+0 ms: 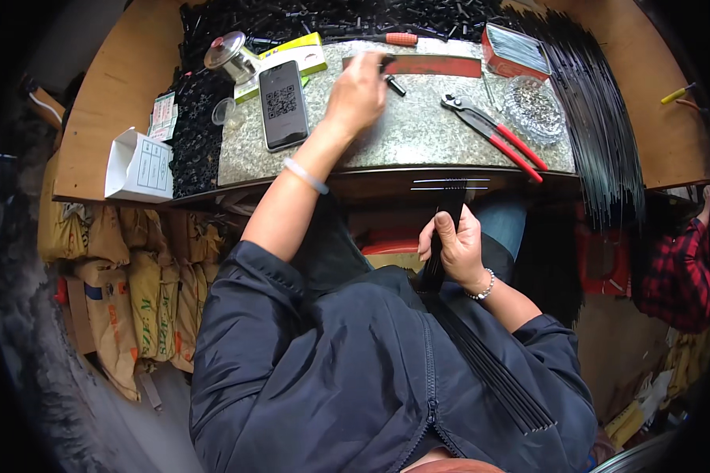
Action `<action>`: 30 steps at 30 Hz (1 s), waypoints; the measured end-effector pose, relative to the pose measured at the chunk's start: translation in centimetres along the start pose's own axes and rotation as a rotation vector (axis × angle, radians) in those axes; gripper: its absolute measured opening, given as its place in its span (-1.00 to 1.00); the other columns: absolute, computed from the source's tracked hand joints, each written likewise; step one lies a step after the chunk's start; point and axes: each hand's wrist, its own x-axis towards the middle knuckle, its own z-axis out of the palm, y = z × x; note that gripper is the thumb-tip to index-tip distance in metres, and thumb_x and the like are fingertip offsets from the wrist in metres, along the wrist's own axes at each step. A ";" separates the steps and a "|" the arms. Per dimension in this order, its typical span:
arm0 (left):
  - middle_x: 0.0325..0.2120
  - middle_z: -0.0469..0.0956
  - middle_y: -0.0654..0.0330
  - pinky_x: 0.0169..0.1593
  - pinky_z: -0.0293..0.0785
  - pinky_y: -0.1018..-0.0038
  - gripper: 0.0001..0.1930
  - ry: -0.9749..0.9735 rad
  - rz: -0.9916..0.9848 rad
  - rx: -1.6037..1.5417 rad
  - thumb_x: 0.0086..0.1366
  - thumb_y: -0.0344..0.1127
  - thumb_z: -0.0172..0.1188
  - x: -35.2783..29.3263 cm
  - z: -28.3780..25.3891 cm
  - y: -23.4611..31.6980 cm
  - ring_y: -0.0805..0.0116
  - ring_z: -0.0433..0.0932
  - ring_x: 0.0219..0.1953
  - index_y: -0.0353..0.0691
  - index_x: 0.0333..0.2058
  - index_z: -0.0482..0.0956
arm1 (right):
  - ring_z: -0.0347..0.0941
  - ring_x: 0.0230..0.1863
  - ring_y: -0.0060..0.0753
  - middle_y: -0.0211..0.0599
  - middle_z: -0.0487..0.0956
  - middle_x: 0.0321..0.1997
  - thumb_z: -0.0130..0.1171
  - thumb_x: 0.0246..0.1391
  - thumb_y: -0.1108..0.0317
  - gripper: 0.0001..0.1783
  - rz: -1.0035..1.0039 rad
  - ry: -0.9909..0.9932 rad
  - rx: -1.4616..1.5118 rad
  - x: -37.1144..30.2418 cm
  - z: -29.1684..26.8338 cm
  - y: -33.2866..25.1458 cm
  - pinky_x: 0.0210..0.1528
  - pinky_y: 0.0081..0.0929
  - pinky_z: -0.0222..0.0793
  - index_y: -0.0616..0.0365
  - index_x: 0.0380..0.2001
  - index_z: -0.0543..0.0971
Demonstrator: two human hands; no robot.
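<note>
My left hand (359, 91) is over the grey speckled board (418, 130), its fingers closed at a small black piece (386, 63). The hand is slightly blurred. Close to its fingertips lies a short black cylindrical part (395, 86). In front of my body, my right hand (459, 246) is closed round a bundle of thin black rods (493, 364), thumb up. The rods' lower ends trail across my dark jacket. Two thin metal pins (427, 185) lie crosswise at the bundle's upper end.
Red-handled cutters (521, 147), a glass dish (562, 118) of small bits, a red box (521, 69) of pins and a red strip (457, 66) lie right. Left are a phone (284, 106), a lidded jar (237, 59) and a white box (138, 167). Long black rods (599, 134) overhang the edge.
</note>
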 end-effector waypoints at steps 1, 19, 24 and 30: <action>-0.28 0.43 -0.01 -0.19 0.41 0.18 -0.60 -0.103 0.048 0.050 0.08 -0.34 0.14 0.3 0.1 0.2 -0.07 0.46 -0.25 -0.16 -0.07 0.32 | 0.35 -0.73 -0.54 -0.24 0.45 -0.68 -0.10 0.18 0.07 -0.64 0.004 0.004 -0.019 0.0 0.0 -0.1 -0.65 -0.69 0.30 0.19 -0.34 0.24; -0.65 0.43 0.32 -0.58 0.19 0.69 -0.77 -0.440 -0.574 -1.155 0.25 -0.20 0.05 -6.0 -4.8 5.5 0.64 0.30 -0.65 -0.26 -0.43 0.47 | 0.38 -0.71 -0.55 -0.23 0.47 -0.67 -0.08 0.18 0.11 -0.68 0.022 0.008 0.042 -0.1 0.0 0.1 -0.63 -0.69 0.31 0.19 -0.35 0.26; -0.48 0.49 0.24 -0.51 0.29 0.68 -0.70 -0.461 -0.749 -1.564 0.27 -0.24 0.02 -8.0 -5.7 7.0 0.59 0.35 -0.57 -0.41 -0.21 0.46 | 0.38 -0.70 -0.55 -0.23 0.47 -0.66 -0.07 0.18 0.11 -0.67 0.038 0.011 0.054 -0.2 0.3 0.1 -0.62 -0.70 0.32 0.19 -0.35 0.26; -0.48 0.48 0.24 -0.47 0.33 0.68 -0.68 -0.465 -0.769 -1.569 0.28 -0.25 0.02 -8.6 -5.8 7.0 0.58 0.39 -0.54 -0.43 -0.15 0.43 | 0.38 -0.70 -0.54 -0.21 0.47 -0.65 -0.08 0.18 0.10 -0.66 0.044 0.009 0.050 -0.3 0.5 0.2 -0.62 -0.70 0.32 0.21 -0.33 0.27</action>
